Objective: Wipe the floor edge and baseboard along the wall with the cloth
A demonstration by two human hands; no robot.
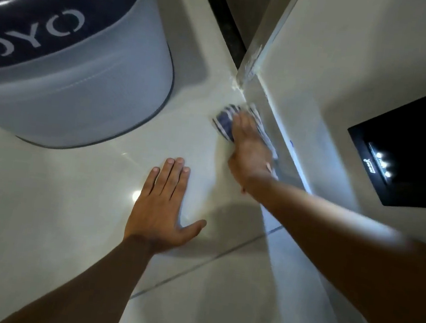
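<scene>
A blue-and-white striped cloth [225, 121] lies on the pale tiled floor [78, 225] right where it meets the white baseboard [289, 141]. My right hand [248, 149] presses flat on the cloth, fingers pointing toward the wall corner; it is blurred by motion. Most of the cloth is hidden under this hand. My left hand [160, 208] rests flat on the floor with fingers spread, a little nearer to me and left of the cloth, holding nothing.
A large grey round bin [87, 86] with a dark lid marked "OYO" stands on the floor at the upper left. A black switch panel [406, 150] with small lights sits in the white wall at right. A dark threshold strip [223, 20] runs past the wall corner.
</scene>
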